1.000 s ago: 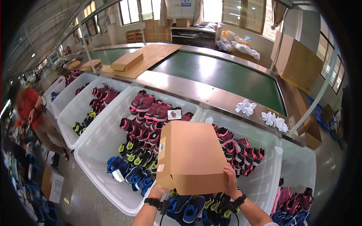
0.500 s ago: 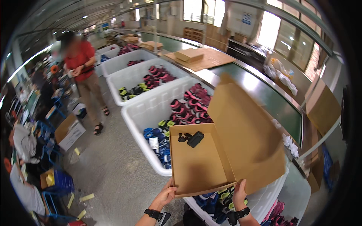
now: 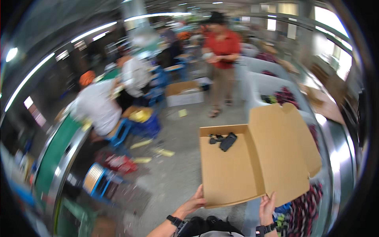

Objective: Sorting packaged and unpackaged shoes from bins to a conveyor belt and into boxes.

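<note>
An open brown cardboard box (image 3: 233, 173) is held out in front of me, its hinged lid (image 3: 282, 150) folded out to the right. My left hand (image 3: 194, 202) grips the near left corner. My right hand (image 3: 268, 206) pinches the near edge close to the lid's fold, fingers closed on the cardboard. Inside, toward the far wall, lie a black oblong device (image 3: 228, 142) and small black pieces (image 3: 215, 139) whose kind I cannot make out. The rest of the box's floor is bare.
White bins (image 3: 262, 81) with shoes (image 3: 306, 209) line the right side, beside a conveyor. A person in a red shirt (image 3: 223, 43) stands ahead. Seated people (image 3: 96, 106), blue stools (image 3: 103, 181), a blue crate (image 3: 144, 124) and another cardboard box (image 3: 183, 94) are leftward.
The view has swung left, bringing the seated people and the left conveyor closer to the middle. Both hands still hold the box, which now sits farther right in view.
</note>
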`<state>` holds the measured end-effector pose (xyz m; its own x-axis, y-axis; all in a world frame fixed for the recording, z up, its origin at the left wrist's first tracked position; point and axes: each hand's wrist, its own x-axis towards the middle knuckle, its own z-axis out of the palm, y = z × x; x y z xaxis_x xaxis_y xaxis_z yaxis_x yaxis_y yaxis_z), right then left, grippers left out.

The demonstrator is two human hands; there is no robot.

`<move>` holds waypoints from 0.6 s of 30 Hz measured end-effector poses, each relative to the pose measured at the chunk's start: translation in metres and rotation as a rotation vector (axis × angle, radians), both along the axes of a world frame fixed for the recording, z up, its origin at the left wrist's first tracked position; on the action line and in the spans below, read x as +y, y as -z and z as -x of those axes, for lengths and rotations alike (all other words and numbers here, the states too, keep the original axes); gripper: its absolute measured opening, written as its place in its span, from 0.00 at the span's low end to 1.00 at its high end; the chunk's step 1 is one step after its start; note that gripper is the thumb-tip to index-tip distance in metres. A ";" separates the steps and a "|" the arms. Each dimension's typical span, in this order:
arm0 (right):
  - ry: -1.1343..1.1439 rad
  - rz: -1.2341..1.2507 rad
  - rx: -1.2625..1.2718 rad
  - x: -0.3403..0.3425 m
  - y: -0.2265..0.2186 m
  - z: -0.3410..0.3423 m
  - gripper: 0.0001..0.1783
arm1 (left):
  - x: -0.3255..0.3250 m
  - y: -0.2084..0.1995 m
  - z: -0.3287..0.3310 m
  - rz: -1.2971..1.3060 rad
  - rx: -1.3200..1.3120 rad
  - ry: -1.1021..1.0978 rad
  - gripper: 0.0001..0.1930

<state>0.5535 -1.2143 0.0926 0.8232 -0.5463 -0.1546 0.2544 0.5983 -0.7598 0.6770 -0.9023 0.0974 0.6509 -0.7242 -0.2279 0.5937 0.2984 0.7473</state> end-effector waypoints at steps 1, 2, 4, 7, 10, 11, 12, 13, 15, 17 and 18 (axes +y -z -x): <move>-0.067 -0.002 0.010 0.008 0.012 -0.008 0.30 | 0.022 -0.003 0.013 -0.046 0.018 0.007 0.48; -0.139 -0.001 0.023 0.018 0.022 -0.014 0.30 | 0.045 0.004 0.036 -0.058 0.034 -0.108 0.48; -0.269 -0.071 0.043 0.056 0.016 -0.038 0.30 | 0.081 0.030 0.074 -0.030 0.079 -0.271 0.48; -0.583 -0.076 0.081 0.134 0.014 -0.054 0.30 | 0.149 0.030 0.148 -0.029 0.144 -0.528 0.48; -0.827 -0.126 0.199 0.210 0.036 -0.063 0.29 | 0.205 0.050 0.223 -0.005 0.202 -0.801 0.47; -0.871 -0.159 0.182 0.239 0.039 -0.065 0.29 | 0.223 0.052 0.242 0.029 0.218 -0.860 0.46; -0.913 -0.150 0.181 0.269 0.034 -0.063 0.29 | 0.240 0.052 0.264 0.060 0.232 -0.921 0.46; -0.989 -0.122 0.188 0.299 0.027 -0.061 0.28 | 0.254 0.052 0.281 0.105 0.193 -0.988 0.45; -1.092 -0.095 0.180 0.360 0.029 -0.060 0.26 | 0.287 0.038 0.309 0.116 0.173 -1.081 0.45; -1.140 -0.086 0.162 0.427 0.024 -0.051 0.23 | 0.326 0.034 0.332 0.131 0.141 -1.156 0.45; -1.157 -0.081 0.174 0.456 0.016 -0.043 0.21 | 0.347 0.024 0.341 0.145 0.129 -1.166 0.45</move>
<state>0.5963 -0.7582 0.0761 0.7874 0.5307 -0.3138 -0.5764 0.4531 -0.6801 0.3364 -0.5556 0.0731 0.9140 0.2678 -0.3049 -0.0251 0.7873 0.6160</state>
